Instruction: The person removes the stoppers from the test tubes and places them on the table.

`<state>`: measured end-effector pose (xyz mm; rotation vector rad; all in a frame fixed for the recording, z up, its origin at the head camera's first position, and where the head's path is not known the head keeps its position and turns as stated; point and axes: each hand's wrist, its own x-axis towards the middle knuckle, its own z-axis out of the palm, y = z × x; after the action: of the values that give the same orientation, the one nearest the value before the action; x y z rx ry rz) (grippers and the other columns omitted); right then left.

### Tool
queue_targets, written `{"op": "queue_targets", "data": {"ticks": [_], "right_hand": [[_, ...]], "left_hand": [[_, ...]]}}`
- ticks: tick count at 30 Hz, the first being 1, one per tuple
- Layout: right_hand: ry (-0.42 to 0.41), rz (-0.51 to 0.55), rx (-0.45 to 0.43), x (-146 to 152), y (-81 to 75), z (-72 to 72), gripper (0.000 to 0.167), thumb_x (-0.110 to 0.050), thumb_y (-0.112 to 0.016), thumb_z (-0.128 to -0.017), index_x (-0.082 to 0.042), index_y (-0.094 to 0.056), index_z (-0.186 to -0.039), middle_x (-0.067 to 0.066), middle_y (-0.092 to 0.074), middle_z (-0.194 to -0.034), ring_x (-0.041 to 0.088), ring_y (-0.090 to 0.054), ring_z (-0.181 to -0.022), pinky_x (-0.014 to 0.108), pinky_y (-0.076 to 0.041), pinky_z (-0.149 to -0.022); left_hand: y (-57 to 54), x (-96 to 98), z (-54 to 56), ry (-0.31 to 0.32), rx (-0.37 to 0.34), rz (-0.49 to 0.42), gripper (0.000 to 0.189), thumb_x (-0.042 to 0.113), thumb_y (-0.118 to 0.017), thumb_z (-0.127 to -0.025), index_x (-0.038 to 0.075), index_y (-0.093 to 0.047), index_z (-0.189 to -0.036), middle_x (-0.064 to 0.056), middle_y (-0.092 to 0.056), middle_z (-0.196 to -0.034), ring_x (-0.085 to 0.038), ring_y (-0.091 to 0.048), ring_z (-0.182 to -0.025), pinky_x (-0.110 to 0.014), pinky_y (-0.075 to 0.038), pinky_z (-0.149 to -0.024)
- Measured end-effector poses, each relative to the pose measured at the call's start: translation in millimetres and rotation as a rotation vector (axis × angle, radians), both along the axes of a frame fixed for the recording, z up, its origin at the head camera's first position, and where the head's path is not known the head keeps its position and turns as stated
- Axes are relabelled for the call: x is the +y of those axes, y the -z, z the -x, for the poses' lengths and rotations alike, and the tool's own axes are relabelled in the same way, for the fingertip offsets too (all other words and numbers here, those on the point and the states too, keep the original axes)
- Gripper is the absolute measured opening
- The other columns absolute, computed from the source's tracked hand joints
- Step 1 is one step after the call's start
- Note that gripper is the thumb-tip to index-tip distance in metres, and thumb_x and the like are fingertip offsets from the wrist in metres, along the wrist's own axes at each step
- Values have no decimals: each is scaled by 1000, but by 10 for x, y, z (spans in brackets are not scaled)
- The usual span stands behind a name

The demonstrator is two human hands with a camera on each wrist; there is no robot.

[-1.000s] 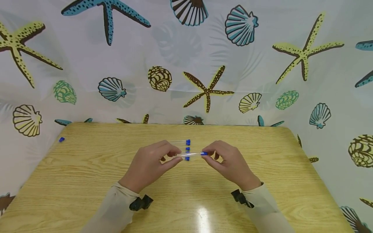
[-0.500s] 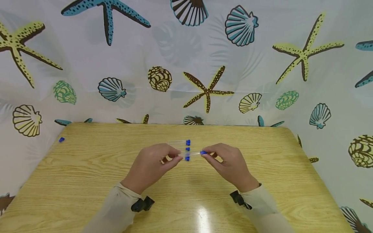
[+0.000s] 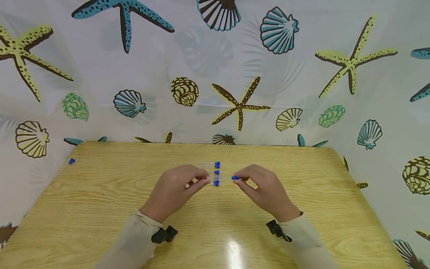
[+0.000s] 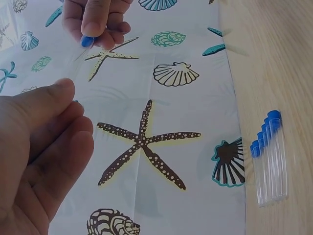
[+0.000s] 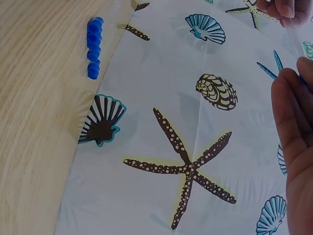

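Between my hands runs a clear test tube (image 4: 82,53), hard to make out in the head view. My left hand (image 3: 179,188) pinches its left end between thumb and fingers. My right hand (image 3: 263,186) pinches the blue cap (image 3: 235,178) at its right end; whether the cap is fully seated cannot be told. On the table behind lie several capped test tubes (image 4: 271,161) side by side, their blue caps (image 5: 94,46) in a row. In the head view my left hand hides part of these tubes.
A loose blue piece, seemingly a cap (image 3: 71,161), lies near the far left edge of the wooden table (image 3: 100,205). A white curtain (image 3: 151,56) printed with shells and starfish hangs behind and beside the table.
Both hands stay almost in place, still gripping the tube and its cap. The right fingers have shifted slightly around the cap, and the tube's angle has changed a little.
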<state>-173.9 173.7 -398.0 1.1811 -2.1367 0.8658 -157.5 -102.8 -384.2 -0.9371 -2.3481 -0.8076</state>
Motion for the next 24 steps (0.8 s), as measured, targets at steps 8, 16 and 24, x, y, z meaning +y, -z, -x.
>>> {"op": "queue_targets", "data": {"ticks": [8,16,24], "right_hand": [[-88,44,-58,-9,25,20,19,1,-78,-90,-10,-70,-102,3,-72,-99,17,-70,-90,25,-58,-79],[-141,40,-155,54,23,35,25,6,-76,-89,-13,-68,-103,2,-70,-101,15,-69,-91,25,-58,-77],[-137,126,-144,12,35,27,9,-4,-72,-97,-9,-67,-103,3,-70,-97,12,-65,-82,22,-56,-73]], "left_hand": [[14,-10,6,-6,3,-12,14,21,-82,-91,16,-79,-103,6,-75,-94,-2,-64,-73,-24,-56,-63],[32,12,4,1,-16,43,13,22,-80,-92,17,-78,-104,7,-74,-95,-1,-60,-74,-22,-53,-64],[24,36,-8,-10,-13,29,14,24,-80,-93,16,-78,-104,7,-74,-93,-1,-62,-74,-22,-54,-64]]}}
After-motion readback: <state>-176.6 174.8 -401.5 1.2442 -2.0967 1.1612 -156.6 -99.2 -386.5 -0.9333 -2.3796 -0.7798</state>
